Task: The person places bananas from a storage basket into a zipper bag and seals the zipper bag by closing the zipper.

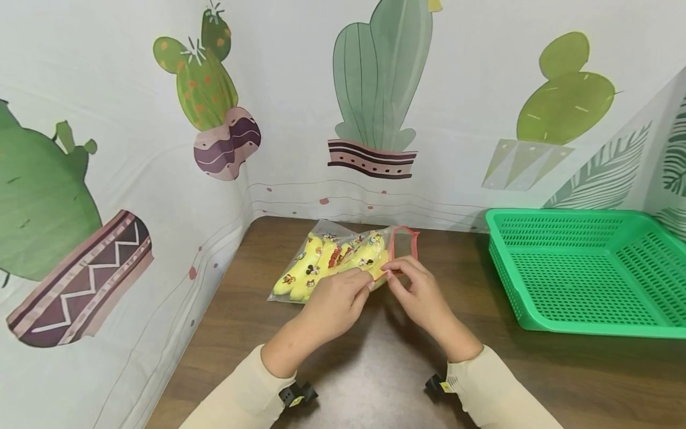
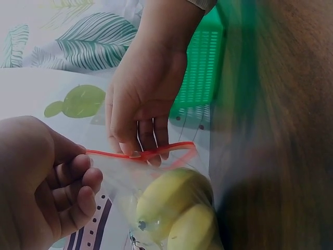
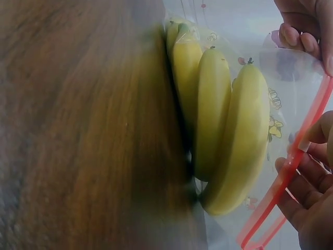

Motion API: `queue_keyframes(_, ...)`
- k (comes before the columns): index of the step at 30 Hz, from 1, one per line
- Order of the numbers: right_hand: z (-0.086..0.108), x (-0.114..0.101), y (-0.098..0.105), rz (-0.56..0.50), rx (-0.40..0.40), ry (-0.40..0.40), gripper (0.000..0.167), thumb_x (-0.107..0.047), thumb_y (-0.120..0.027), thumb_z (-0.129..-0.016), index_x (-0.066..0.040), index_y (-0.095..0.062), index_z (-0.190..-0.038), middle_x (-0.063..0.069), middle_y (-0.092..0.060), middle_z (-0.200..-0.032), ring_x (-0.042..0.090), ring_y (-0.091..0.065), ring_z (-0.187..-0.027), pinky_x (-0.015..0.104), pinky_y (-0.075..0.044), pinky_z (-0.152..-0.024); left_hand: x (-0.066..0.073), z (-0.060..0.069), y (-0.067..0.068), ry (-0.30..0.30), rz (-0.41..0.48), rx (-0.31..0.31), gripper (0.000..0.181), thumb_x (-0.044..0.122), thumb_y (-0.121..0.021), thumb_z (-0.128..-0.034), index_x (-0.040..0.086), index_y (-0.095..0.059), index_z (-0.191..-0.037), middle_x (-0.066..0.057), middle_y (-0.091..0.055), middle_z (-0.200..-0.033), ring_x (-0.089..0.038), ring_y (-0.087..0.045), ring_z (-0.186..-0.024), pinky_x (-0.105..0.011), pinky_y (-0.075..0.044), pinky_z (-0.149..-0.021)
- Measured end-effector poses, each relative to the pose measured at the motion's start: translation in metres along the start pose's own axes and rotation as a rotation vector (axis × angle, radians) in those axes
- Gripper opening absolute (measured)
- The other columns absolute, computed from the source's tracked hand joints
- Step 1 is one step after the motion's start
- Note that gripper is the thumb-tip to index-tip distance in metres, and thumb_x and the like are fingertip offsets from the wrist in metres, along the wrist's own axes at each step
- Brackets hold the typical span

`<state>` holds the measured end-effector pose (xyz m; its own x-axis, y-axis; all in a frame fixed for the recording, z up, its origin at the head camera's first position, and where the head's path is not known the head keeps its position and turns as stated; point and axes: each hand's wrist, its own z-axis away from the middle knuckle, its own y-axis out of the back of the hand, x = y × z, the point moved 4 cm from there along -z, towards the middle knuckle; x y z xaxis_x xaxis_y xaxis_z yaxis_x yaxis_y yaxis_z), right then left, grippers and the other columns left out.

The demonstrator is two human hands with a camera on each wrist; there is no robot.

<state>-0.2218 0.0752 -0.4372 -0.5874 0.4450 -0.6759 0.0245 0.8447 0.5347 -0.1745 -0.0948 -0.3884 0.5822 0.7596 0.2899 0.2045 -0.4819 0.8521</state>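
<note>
A clear zip bag [image 1: 300, 262] printed with cartoon figures lies on the table, with several yellow bananas [image 3: 239, 135] inside. Its red zip edge [image 2: 177, 149] faces right in the head view, and part of the mouth gapes apart there. My left hand [image 1: 334, 301] pinches the near end of that red edge between thumb and fingers. Beside it, my right hand [image 1: 418, 292] pinches the same edge a little farther along, thumb on one side and fingers on the other, as the right wrist view shows.
A green plastic basket [image 1: 527, 319] with perforated walls stands to the right on the brown wooden table [image 1: 364, 381]. Behind and to the left hangs a white cloth [image 1: 289, 119] printed with cacti, meeting the table's far edge.
</note>
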Motion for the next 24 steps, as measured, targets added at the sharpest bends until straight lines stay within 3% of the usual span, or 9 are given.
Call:
queue_keyframes(8,0.000,0.000,0.001,0.020,-0.006,0.023,0.015,-0.004,-0.069,-0.093,-0.012,-0.072,-0.105,-0.003,-0.068,-0.102,0.008,-0.063,-0.092,0.031,-0.055,-0.081,-0.005,-0.002,-0.003,0.043,0.028,-0.004,0.019,0.019,-0.055,-0.1004,0.019,-0.061,-0.083,0.009,-0.056,-0.074,-0.005,-0.049,-0.065,-0.022,-0.044,-0.061)
queue_keyframes(13,0.001,0.000,0.001,0.029,-0.012,0.031,0.016,-0.003,-0.069,-0.091,-0.012,-0.072,-0.104,-0.003,-0.068,-0.101,0.008,-0.062,-0.091,0.034,-0.055,-0.079,-0.005,-0.005,-0.004,0.033,-0.023,-0.028,0.017,0.021,-0.059,-0.0965,0.019,-0.060,-0.080,0.010,-0.053,-0.071,-0.005,-0.045,-0.061,-0.020,-0.040,-0.056)
queue_keyframes(18,0.001,0.000,0.000,0.046,-0.018,0.030,0.018,-0.002,-0.069,-0.090,-0.014,-0.072,-0.103,-0.005,-0.067,-0.100,0.007,-0.060,-0.089,0.035,-0.054,-0.078,-0.005,-0.009,-0.008,0.069,-0.064,-0.075,0.023,0.027,-0.061,-0.0966,0.018,-0.056,-0.076,0.008,-0.045,-0.064,-0.005,-0.040,-0.055,-0.020,-0.031,-0.049)
queue_keyframes(24,0.002,-0.007,-0.001,0.035,-0.037,0.047,0.017,-0.003,-0.069,-0.090,-0.014,-0.072,-0.103,-0.005,-0.067,-0.101,0.008,-0.062,-0.092,0.029,-0.053,-0.081,-0.004,-0.013,-0.014,0.058,-0.125,-0.085,0.026,0.030,-0.058,-0.1012,0.020,-0.057,-0.077,0.008,-0.049,-0.065,-0.007,-0.045,-0.058,-0.023,-0.036,-0.050)
